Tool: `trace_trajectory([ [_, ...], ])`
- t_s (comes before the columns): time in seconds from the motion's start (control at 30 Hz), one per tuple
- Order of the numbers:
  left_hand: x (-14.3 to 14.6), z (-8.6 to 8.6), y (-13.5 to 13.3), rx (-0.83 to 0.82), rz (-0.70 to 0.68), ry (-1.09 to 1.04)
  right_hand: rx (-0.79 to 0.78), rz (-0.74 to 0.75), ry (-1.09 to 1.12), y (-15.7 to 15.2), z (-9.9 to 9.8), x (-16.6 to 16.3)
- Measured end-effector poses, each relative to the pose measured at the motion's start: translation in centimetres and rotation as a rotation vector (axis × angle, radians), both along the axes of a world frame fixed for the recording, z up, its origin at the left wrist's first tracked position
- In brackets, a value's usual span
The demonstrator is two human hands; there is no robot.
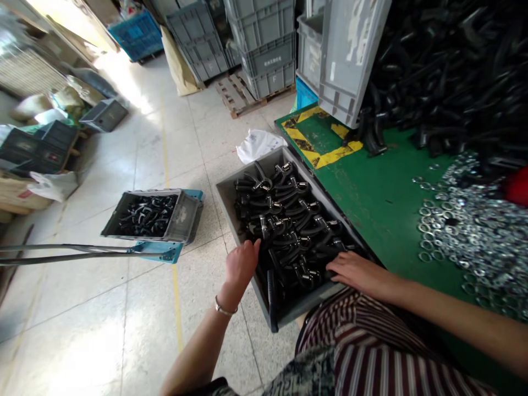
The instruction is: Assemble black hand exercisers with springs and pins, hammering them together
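A grey plastic crate (pixel 231 201) in front of me holds black curved hose-like pieces (pixel 284 206), many with shiny metal rings or clamps on them. My left hand (pixel 243 261) is closed at the crate's left wall, thumb up and fingers curled over the rim; part of the grip is hidden. Across the near right corner lies my right hand (pixel 358 272), its fingers stretched inward over the black pieces and apparently holding none. One black piece (pixel 271 300) leans over the near left corner.
A green table (pixel 342 181) on the right carries a pile of black pieces (pixel 449 71) and loose metal rings (pixel 478 236). A tilted grey crate (pixel 350 49) stands at its edge. Left on the floor, a smaller filled crate (pixel 190 217) rests on a blue trolley (pixel 165 252). Crates (pixel 268 60) are stacked behind.
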State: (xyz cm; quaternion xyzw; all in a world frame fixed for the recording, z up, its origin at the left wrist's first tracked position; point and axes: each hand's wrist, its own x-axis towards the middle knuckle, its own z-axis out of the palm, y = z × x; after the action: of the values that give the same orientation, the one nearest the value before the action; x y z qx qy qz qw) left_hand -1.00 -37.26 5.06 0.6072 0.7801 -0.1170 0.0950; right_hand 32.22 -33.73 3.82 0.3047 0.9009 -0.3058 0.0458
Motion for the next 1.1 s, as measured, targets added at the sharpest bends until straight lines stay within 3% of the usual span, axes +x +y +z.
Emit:
trace_trajectory([
  [0.13, 3.0, -0.4, -5.8, -0.290, -0.082, -0.206, -0.196, -0.216, 0.238, -0.8, 2.7, -3.5],
  [0.23, 4.3, -0.9, -8.2, -0.296, 0.000, -0.322, -0.228, -0.064, 0.231, -2.7, 1.4, -6.7],
  [0.37, 3.5, 1.3, -6.5, -0.084, 0.130, -0.371, -0.025, 0.219, 0.086, -6.1, -3.1, -9.7],
  [0.43, 2.5, 2.8, -4.3, 0.097, 0.143, -0.292, 0.040, 0.224, 0.101, -7.2, -4.9, -10.2],
  [0.5, 1.5, 3.1, -1.6, 0.220, 0.100, -0.194, 0.064, 0.177, 0.156, -7.7, -5.9, -10.1],
  [0.57, 0.8, 1.8, 1.3, 0.276, 0.009, -0.113, 0.078, 0.098, 0.187, -7.6, -6.3, -9.7],
  [0.7, 0.5, -4.0, 6.0, 0.371, -0.107, -0.082, 0.074, -0.022, 0.175, -6.5, -6.6, -8.3],
  [0.83, 1.2, -8.3, 5.5, 0.398, -0.052, -0.211, -0.027, -0.037, 0.226, -5.4, -6.4, -7.1],
  [1.0, 1.6, -9.5, 1.8, 0.223, -0.087, -0.351, -0.156, -0.096, 0.252, -5.1, -6.7, -6.6],
  [1.1, 1.4, -9.0, 3.6, 0.173, 0.044, -0.346, -0.168, -0.109, 0.258, -5.2, -6.9, -6.6],
])
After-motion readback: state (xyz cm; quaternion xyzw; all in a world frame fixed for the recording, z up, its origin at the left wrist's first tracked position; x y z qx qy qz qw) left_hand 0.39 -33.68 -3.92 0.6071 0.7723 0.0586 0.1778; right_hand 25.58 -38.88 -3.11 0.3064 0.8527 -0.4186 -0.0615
